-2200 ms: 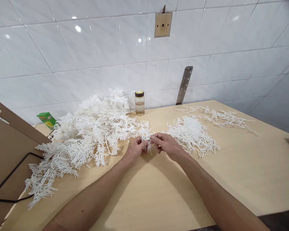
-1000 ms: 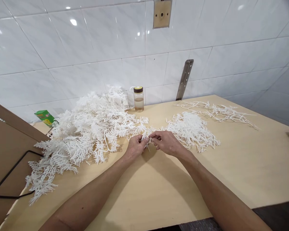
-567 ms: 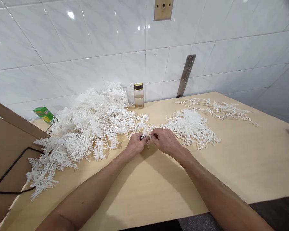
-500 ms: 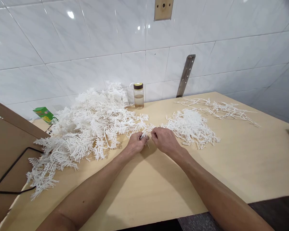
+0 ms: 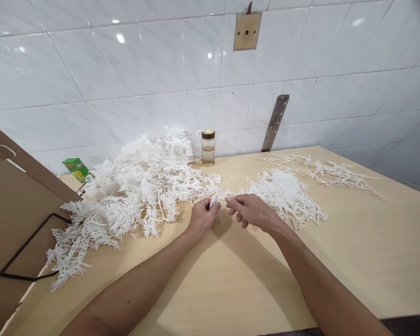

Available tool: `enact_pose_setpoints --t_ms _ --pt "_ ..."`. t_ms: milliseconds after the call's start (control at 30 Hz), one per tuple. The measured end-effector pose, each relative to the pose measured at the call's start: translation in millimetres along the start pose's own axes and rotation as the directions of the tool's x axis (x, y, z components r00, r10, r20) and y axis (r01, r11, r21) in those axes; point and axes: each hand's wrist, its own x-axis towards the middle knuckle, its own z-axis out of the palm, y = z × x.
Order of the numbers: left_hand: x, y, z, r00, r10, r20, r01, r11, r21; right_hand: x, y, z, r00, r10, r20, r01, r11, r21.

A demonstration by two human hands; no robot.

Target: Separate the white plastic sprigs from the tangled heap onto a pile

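Observation:
My left hand (image 5: 202,217) is closed on a white branch sprig (image 5: 214,198), whose fine tips stick out past the thumb. Just right of it, my right hand (image 5: 248,210) has thumb and forefinger pinched together near the sprig, the other fingers loosely curled; anything between those fingertips is too small to make out. A big heap of white artificial branches (image 5: 136,186) spreads to the left of my hands. Behind and right of my right hand lies a lower pile of small white pieces (image 5: 283,193). Bare white stems (image 5: 329,172) lie at the back right.
A lidded bottle (image 5: 208,149) with some liquid stands by the tiled wall. At the left are a cardboard box (image 5: 21,205), a black wire frame (image 5: 12,254) and a green carton (image 5: 76,169). A metal bracket (image 5: 276,122) leans at the wall behind the table (image 5: 203,289).
The view has tilted up slightly and turned a little left. My right hand's lower fingers have loosened and spread; my left hand keeps its grip on the sprig.

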Motion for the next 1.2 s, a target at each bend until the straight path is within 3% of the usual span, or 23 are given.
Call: enact_pose_setpoints --t_ms 167,467,567,667,800,967,1033,1200 --pt "-2.1 -0.5 2.3 0.996 0.077 -0.051 -0.071 0.992 0.105 2.9 0.0 17.4 0.998 0.052 0.031 -0.054 0.997 0.059" --pt "-2.8 2.2 1.1 0.993 0.119 0.003 -0.118 0.979 0.168 5.9 1.9 18.5 0.998 0.037 -0.045 -0.033 0.996 0.086" --pt "-2.5 2.0 1.1 0.996 0.094 -0.004 -0.092 0.981 0.17 6.4 1.4 20.7 0.995 -0.006 -0.098 0.004 1.0 -0.015" --pt "-1.9 1.8 0.3 0.998 0.062 -0.008 -0.059 0.981 0.185 6.6 1.5 23.1 0.981 -0.124 -0.148 0.093 0.975 -0.201" --pt "1.0 2.5 -0.1 0.999 0.033 -0.01 -0.029 0.968 0.25 5.3 -1.6 30.8 0.946 -0.25 -0.205 0.122 0.864 -0.489" --pt "4.7 3.1 0.2 1.0 -0.023 -0.006 0.024 0.967 0.254 6.8 -7.5 40.9 0.926 -0.3 -0.228 0.065 0.723 -0.688" --pt "4.4 2.7 -0.8 0.999 -0.027 -0.03 0.033 0.975 0.222 9.1 -5.2 35.0 0.918 -0.27 -0.291 -0.006 0.725 -0.689" --pt "2.8 2.2 -3.3 0.996 -0.083 -0.015 0.083 0.996 -0.018 11.8 10.6 -4.7 0.879 -0.128 -0.458 -0.13 0.862 -0.491"
